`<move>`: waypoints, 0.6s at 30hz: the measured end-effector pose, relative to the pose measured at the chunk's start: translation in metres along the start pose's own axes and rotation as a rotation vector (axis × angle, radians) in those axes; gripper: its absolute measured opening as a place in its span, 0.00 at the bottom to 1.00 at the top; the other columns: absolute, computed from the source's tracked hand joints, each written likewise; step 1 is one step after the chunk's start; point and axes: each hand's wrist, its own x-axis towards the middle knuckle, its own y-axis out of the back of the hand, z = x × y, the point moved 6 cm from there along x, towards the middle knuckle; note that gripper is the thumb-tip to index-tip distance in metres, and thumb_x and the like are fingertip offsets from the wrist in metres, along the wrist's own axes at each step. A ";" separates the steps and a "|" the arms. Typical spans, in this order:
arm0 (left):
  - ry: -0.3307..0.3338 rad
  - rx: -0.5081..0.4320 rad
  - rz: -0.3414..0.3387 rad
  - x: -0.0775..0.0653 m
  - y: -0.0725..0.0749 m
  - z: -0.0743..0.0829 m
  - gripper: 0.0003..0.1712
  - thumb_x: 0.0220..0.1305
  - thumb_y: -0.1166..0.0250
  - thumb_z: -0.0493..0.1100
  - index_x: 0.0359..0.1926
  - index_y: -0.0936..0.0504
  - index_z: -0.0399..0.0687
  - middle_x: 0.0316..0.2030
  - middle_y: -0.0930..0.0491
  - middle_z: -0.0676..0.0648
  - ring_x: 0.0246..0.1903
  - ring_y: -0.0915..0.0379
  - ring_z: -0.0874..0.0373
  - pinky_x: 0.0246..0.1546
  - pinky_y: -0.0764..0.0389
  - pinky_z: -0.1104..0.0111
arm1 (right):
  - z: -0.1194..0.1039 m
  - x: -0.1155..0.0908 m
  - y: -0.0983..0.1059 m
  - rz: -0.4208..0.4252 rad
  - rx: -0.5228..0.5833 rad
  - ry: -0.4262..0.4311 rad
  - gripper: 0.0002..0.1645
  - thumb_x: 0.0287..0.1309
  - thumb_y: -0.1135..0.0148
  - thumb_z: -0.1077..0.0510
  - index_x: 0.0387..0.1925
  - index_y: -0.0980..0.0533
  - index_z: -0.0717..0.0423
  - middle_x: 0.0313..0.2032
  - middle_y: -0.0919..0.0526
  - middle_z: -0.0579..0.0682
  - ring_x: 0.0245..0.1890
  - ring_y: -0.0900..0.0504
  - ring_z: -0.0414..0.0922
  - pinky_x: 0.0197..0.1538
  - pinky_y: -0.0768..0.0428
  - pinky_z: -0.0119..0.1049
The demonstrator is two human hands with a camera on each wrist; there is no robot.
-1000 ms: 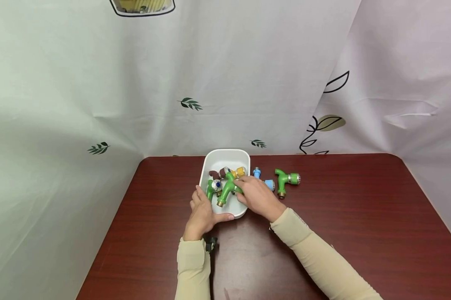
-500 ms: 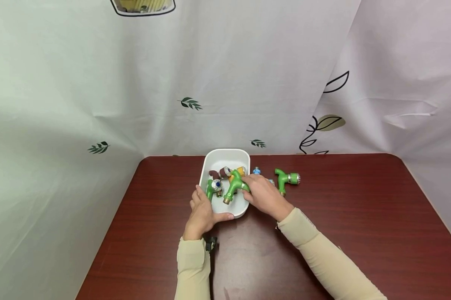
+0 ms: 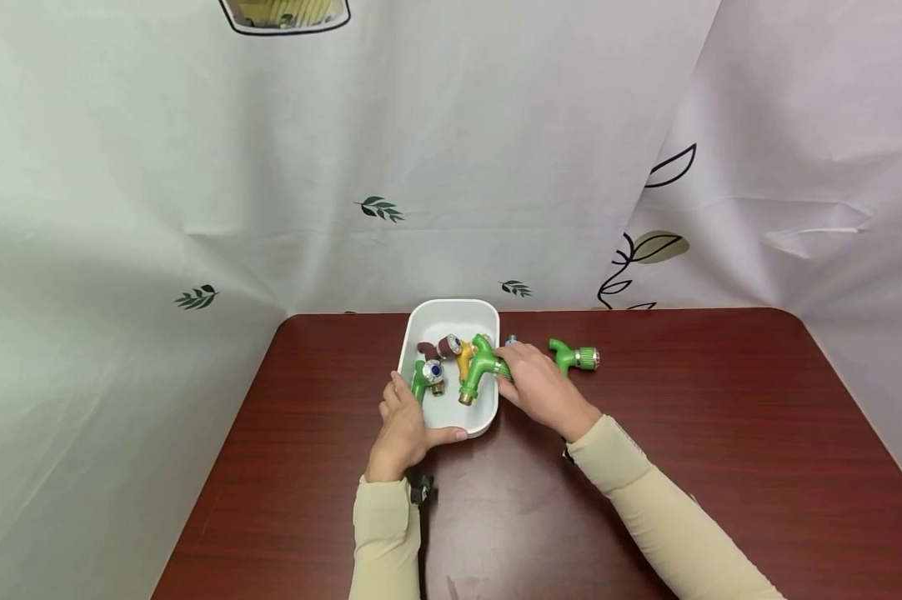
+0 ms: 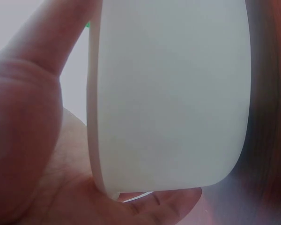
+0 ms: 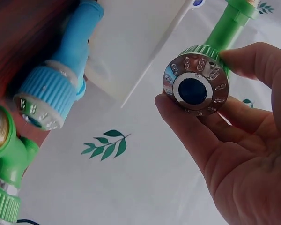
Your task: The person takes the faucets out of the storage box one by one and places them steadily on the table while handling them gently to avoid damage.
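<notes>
My right hand pinches a green tap by its ribbed knob, over the right rim of a white plastic tub. In the right wrist view, thumb and fingers close around that knob, its silver cap facing the camera. My left hand holds the tub's near left corner, thumb along the front rim and fingers on the left side. The tub wall fills the left wrist view. Inside the tub lie a maroon tap, a yellow tap and another green tap.
A blue tap lies right of the tub, mostly hidden behind the right hand in the head view. Farther right, one more green tap rests on the dark red table. A white leaf-patterned curtain hangs behind the table.
My right hand has moved to the right with the green tap, from above the tub's middle to its right rim, covering more of the blue tap. The left hand stays on the tub.
</notes>
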 end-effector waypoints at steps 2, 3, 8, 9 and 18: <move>0.000 0.000 0.001 0.000 0.000 0.000 0.87 0.36 0.14 0.58 0.75 0.68 0.22 0.71 0.56 0.22 0.65 0.50 0.26 0.62 0.33 0.43 | 0.002 -0.001 0.001 -0.004 -0.003 -0.005 0.19 0.57 0.33 0.65 0.50 0.22 0.70 0.46 0.17 0.60 0.46 0.19 0.55 0.51 0.21 0.47; -0.002 0.001 0.001 0.000 0.000 0.000 0.87 0.36 0.14 0.58 0.75 0.68 0.22 0.71 0.56 0.22 0.65 0.50 0.26 0.62 0.33 0.43 | 0.003 -0.002 0.002 -0.009 -0.004 -0.008 0.19 0.57 0.33 0.65 0.50 0.22 0.70 0.46 0.17 0.60 0.46 0.19 0.54 0.51 0.21 0.47; -0.006 -0.003 0.000 -0.001 0.001 0.000 0.86 0.36 0.14 0.57 0.74 0.68 0.22 0.71 0.56 0.22 0.65 0.51 0.25 0.63 0.34 0.43 | 0.010 -0.006 0.004 -0.035 0.013 -0.030 0.20 0.56 0.35 0.66 0.51 0.23 0.72 0.49 0.18 0.62 0.48 0.20 0.55 0.53 0.22 0.48; -0.007 -0.005 0.000 -0.001 0.001 0.001 0.86 0.36 0.14 0.57 0.74 0.68 0.22 0.71 0.56 0.22 0.65 0.51 0.25 0.63 0.35 0.43 | 0.011 -0.007 0.004 -0.041 0.016 -0.035 0.21 0.57 0.35 0.66 0.51 0.23 0.72 0.49 0.18 0.62 0.48 0.20 0.55 0.53 0.22 0.48; -0.011 0.002 0.004 -0.001 0.001 0.000 0.86 0.36 0.14 0.58 0.74 0.68 0.22 0.71 0.56 0.22 0.65 0.51 0.26 0.63 0.34 0.44 | 0.023 -0.013 0.012 -0.042 0.007 -0.043 0.21 0.58 0.35 0.66 0.53 0.24 0.72 0.49 0.19 0.62 0.48 0.21 0.56 0.54 0.23 0.50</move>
